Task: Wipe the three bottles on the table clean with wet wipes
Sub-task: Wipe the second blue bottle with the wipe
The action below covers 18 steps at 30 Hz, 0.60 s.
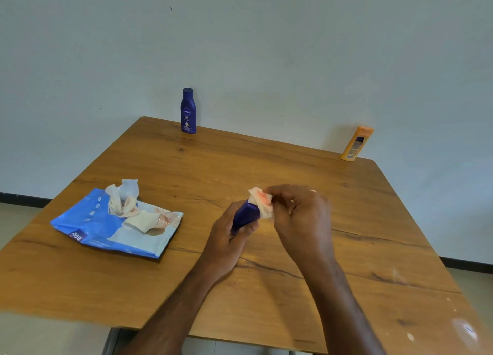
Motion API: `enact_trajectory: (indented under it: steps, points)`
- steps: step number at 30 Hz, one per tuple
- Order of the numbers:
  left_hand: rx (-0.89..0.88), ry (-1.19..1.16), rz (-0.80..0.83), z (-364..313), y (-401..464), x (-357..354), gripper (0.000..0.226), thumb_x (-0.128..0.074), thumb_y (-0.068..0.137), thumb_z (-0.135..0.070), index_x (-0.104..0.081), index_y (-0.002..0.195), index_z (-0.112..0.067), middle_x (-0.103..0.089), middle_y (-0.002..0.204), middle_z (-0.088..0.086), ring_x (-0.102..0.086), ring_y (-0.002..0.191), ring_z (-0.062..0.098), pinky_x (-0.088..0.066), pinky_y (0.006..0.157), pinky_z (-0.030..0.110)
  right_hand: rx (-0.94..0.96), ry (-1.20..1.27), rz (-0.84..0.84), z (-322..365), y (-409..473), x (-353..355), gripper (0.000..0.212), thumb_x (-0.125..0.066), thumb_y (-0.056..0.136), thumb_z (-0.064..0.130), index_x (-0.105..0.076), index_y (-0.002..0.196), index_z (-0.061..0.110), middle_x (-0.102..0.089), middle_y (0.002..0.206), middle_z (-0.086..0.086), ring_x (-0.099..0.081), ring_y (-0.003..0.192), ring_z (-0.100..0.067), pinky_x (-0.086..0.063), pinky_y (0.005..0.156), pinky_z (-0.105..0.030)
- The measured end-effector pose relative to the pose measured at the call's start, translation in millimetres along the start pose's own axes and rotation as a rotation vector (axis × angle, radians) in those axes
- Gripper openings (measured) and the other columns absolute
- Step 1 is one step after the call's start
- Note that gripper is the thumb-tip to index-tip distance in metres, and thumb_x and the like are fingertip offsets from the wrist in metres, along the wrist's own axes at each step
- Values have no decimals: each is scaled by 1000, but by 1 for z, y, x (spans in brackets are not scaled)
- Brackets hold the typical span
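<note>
My left hand [226,237] grips a small dark blue bottle [245,214] above the middle of the wooden table [266,168]. My right hand [298,216] pinches a white wet wipe [262,202] with a pinkish stain, wrapped over the top end of that bottle. A taller dark blue lotion bottle [188,111] stands upright at the table's far edge. An orange bottle [356,144] stands at the far right corner against the wall.
An open blue wet wipes pack [88,221] lies at the left of the table, with wipes sticking out of its opening and a used wipe [142,220] on top. White paint spots mark the table's near right corner.
</note>
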<state>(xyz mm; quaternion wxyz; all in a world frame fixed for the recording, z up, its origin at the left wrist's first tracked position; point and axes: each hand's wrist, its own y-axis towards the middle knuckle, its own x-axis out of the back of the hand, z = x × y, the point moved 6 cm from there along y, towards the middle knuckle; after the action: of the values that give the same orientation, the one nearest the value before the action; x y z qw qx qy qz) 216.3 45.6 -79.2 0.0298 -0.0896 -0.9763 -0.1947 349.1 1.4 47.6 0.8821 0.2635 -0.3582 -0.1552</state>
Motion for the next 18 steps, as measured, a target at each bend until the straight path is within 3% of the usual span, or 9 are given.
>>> enact_trajectory:
  steps: [5,9,15,18]
  points:
    - [25,-20,-4,0,-1,1,21,-62,94,-46,-59,115,-43,-67,95,-6,-62,83,13,-49,69,24,131,-151,9,16,-11,-3,24,-65,82,-2,-78,99,8,-77,100,0,-69,94,-12,-56,82,-34]
    - [-5,14,20,-3,-1,-3,24,-60,94,-39,-60,117,-33,-66,93,-16,-62,82,6,-44,70,12,93,-192,29,22,-11,0,11,-70,90,19,-80,95,15,-75,95,5,-65,90,-13,-51,81,-32]
    - [35,28,6,0,-3,0,35,-58,89,-47,-60,118,-26,-67,93,-2,-64,83,16,-52,72,26,121,-178,108,37,-10,-11,12,-68,91,10,-79,94,13,-74,92,4,-65,88,-9,-54,77,-23]
    - [14,11,10,-2,-2,-1,28,-61,96,-35,-61,122,-24,-67,97,-7,-63,87,15,-48,74,19,98,-176,106,26,-5,-2,11,-72,87,6,-79,89,14,-74,87,5,-65,81,-5,-53,74,-22]
